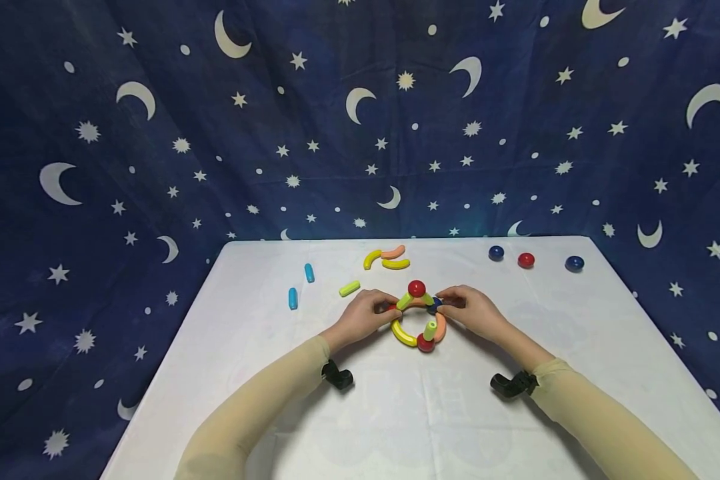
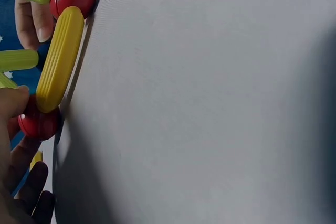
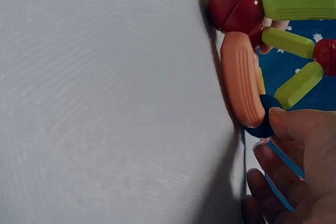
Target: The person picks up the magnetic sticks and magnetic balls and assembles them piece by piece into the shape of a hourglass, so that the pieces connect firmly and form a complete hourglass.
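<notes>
R hand [image 3: 312, 153] pinches dk blue ball [image 3: 267, 129], L hand [image 1: 361, 317] grips red ball [image 2: 39, 125]; only head cam shows lt blue rods [image 1: 293, 299]

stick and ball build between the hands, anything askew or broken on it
One oddity: the green stick on the nearest red ball ends free, while the other two green sticks meet at the top red ball. It looks unfinished rather than broken; no damage shows.

The white table [image 1: 432, 427] is bright in the head view, and the starry cloth [image 1: 312, 120] behind it is darker. Soft shadows lie on the table near both sleeves [image 1: 270, 387]. Both wrist views look dim; a red ball [image 3: 233, 11] by the table has a tiny shine.
</notes>
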Demonstrator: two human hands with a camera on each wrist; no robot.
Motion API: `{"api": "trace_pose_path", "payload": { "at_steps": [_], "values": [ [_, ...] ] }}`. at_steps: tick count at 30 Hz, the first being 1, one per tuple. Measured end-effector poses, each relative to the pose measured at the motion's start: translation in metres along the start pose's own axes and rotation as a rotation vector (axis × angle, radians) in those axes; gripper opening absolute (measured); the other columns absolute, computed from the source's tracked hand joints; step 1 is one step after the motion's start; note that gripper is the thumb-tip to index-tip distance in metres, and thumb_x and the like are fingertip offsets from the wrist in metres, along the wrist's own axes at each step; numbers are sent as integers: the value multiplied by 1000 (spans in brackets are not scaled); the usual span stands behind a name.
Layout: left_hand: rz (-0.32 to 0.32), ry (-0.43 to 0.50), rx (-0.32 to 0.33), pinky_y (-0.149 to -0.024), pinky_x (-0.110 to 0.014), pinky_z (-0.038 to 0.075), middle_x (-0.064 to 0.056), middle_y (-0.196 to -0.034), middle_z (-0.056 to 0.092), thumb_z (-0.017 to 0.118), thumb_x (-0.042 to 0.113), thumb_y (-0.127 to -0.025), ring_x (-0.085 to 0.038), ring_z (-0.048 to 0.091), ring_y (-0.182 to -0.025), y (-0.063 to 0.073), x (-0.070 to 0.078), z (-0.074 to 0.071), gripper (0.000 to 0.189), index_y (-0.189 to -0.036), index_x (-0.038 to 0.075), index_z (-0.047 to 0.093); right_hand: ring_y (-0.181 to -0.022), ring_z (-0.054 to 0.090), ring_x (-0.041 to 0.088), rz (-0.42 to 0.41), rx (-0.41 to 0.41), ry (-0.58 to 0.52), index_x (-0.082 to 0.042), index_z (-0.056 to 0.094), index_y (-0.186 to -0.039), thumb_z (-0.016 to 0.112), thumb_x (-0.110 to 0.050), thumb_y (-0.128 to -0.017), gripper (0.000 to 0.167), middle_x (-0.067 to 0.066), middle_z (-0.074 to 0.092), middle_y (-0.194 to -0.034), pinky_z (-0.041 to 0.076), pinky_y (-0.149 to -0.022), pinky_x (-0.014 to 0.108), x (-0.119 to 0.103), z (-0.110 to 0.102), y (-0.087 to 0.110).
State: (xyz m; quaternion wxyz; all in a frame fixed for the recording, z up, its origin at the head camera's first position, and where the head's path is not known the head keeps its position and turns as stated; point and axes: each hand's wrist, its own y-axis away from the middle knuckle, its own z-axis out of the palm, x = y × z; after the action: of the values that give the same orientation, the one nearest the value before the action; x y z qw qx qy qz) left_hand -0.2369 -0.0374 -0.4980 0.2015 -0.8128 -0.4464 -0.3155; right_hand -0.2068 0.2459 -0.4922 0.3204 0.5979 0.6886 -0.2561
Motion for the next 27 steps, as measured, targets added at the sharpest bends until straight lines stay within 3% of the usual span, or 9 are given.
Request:
{"api": "trace_pose_path", "payload": {
  "at_steps": [10,15,21,24,27],
  "values": [
    [52,-105,-47,-87,-32,45,11,-113,68,69,35,-97,-12,54,-100,21,-7,-15,33,-127,22,72,-107,64,24,-22,-42,-41,-13,72,-127,71,-25,-98,32,5,71,-115,51,-96,48,-6,11,-25],
    [119,-179,-57,-87,-30,46,13,-111,69,74,37,-94,-9,55,-98,34,-5,-14,35,-126,22,73,-116,62,26,-50,-145,-84,-13,72,-129,66,-24,-101,30,7,69,-125,48,-102,50,-8,12,-41],
    [152,-255,-8,-81,-28,43,15,-100,69,79,45,-89,-7,53,-88,43,3,-3,37,-119,23,75,-134,52,32,4,-261,-201,-15,66,-137,55,-21,-106,34,8,65,-136,38,-111,56,-5,7,-54],
    [137,-239,20,-80,-29,42,17,-92,66,79,48,-88,-6,52,-86,43,9,4,36,-115,23,75,-135,51,33,7,-239,-281,-11,63,-140,52,-16,-107,35,9,67,-133,39,-111,55,-4,4,-53],
    [115,-218,41,-79,-29,41,18,-85,62,79,49,-88,-5,52,-83,42,13,8,34,-112,25,74,-131,54,32,10,-165,-299,-9,63,-138,51,-15,-107,34,9,69,-129,42,-107,53,-2,0,-47]
  ]
}}
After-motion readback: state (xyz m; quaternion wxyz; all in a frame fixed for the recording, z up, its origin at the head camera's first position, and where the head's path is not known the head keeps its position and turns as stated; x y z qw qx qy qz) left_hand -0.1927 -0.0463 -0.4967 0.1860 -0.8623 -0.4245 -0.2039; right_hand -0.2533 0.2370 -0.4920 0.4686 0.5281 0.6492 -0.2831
